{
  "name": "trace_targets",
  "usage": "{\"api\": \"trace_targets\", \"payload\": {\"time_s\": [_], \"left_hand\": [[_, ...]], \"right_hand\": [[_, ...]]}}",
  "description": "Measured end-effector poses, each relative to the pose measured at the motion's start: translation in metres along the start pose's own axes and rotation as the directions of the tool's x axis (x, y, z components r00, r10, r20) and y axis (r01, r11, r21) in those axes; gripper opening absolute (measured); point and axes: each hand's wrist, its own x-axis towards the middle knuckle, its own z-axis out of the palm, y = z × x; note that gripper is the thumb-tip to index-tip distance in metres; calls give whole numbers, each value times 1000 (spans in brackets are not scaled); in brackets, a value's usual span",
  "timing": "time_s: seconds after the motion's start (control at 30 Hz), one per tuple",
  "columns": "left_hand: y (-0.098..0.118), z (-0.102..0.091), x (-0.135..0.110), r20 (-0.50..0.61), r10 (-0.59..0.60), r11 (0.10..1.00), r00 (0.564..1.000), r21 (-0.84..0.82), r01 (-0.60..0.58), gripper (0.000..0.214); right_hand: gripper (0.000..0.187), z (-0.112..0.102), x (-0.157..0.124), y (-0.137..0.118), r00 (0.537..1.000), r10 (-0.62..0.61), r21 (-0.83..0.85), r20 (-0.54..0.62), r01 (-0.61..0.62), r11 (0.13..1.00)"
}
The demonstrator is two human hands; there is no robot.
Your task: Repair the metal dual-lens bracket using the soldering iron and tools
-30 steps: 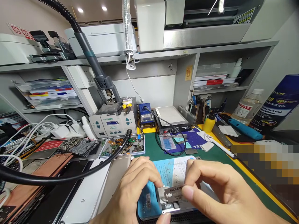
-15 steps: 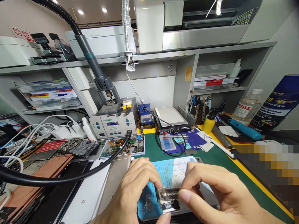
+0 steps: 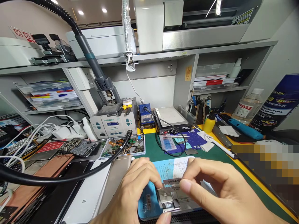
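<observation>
My left hand (image 3: 132, 193) and my right hand (image 3: 217, 193) meet low in the middle of the view. Both pinch a thin razor blade (image 3: 171, 185) printed with lettering, held on edge against a small metal phone part (image 3: 173, 202). That part lies on a light blue phone back (image 3: 163, 174) resting on the green mat (image 3: 210, 157). My left thumb presses at the part's near edge. My right thumb and forefinger grip the blade's right end.
A white phone (image 3: 81, 199) and copper-coloured panels (image 3: 28, 186) lie left. A thick black hose (image 3: 58, 177) crosses the left side. Behind stand a rework station (image 3: 112, 123), parts tray (image 3: 123, 146), hot plate (image 3: 171, 118), yellow bottle (image 3: 209, 123) and a blue spray can (image 3: 277, 102).
The blade tipped flatter half a second ago and now stands up again against the metal part. Both hands stayed in nearly the same place.
</observation>
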Motion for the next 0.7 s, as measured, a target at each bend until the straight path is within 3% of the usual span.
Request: {"api": "trace_targets", "payload": {"time_s": [0.1,0.2,0.7], "left_hand": [[0,1,0,-20,8,1000,1000,-11,-8,23],[-1,4,-1,-49,26,1000,998,-14,-26,23],[0,2,0,-32,41,996,999,75,-38,21]], "right_hand": [[27,-1,2,-1,987,128,141,101,-141,980],[29,-1,5,-5,970,172,204,171,-206,957],[25,-4,6,-2,956,193,275,219,-251,928]]}}
